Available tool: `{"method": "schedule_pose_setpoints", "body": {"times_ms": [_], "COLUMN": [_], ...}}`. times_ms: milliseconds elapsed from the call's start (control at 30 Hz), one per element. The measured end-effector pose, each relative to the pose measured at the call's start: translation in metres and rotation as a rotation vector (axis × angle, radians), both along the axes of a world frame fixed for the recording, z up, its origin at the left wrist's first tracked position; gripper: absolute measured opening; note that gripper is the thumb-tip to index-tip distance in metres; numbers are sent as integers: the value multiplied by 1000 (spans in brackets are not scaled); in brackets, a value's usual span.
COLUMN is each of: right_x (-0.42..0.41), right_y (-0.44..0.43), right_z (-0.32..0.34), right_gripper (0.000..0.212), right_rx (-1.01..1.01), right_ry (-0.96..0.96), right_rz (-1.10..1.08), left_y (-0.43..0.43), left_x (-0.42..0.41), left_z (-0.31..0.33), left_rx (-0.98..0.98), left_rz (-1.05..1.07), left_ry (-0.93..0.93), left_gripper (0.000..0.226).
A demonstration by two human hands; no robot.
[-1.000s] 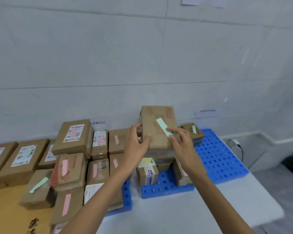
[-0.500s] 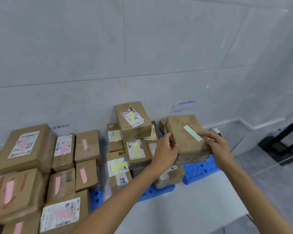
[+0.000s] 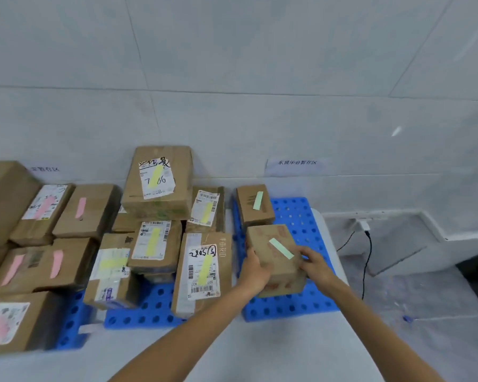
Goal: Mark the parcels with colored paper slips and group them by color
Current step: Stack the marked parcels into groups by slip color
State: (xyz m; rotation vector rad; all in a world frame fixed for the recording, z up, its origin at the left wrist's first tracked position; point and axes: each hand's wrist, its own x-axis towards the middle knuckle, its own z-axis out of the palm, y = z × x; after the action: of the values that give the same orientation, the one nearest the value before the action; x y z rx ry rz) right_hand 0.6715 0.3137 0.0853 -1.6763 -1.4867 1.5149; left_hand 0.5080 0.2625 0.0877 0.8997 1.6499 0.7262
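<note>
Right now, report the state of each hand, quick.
Left hand: grips the left side of the green-slip parcel.
Right hand: grips the right side of the same parcel.

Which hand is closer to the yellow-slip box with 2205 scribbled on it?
Left. The left hand holds the green-slip parcel right beside that box; the right hand is on the parcel's far side.

White tiled wall (image 3: 232, 64), grey floor (image 3: 425, 299)

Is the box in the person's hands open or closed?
Closed. The box between left hand and right hand shows a flat top, green slip across it.
</note>
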Motion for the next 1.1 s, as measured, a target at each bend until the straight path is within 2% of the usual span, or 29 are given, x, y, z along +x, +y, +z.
{"method": "schedule_pose_setpoints", "body": {"times_ms": [167, 433, 567, 667, 800, 967, 1100], "right_x": [4, 10, 9, -5, -58, -185, -306], "right_y": [14, 28, 35, 34, 18, -40, -120], "right_z": [-39, -56, -45, -16, 38, 96, 116], "right_gripper": [59, 77, 71, 54, 38, 31, 31], "right_rx": [4, 91, 92, 248, 525, 660, 675], "right_ry": [-18, -124, -195, -232, -188, -24, 68], "right_rz": [239, 391, 448, 353, 275, 384, 559], "left_y": [16, 36, 36, 27, -10, -99, -205], "left_x": [9, 9, 0, -22, -84, -222, -348], "left_z": [-31, -42, -17, 19, 77, 126, 134], "left_rx": [-58, -15, 0, 99, 292, 510, 457], "left_rz": [132, 40, -1, -2, 18, 134, 376], "left_ry": [42, 143, 218, 203, 233, 407, 456], "left_gripper": [48, 51, 42, 36, 34, 25, 24]}}
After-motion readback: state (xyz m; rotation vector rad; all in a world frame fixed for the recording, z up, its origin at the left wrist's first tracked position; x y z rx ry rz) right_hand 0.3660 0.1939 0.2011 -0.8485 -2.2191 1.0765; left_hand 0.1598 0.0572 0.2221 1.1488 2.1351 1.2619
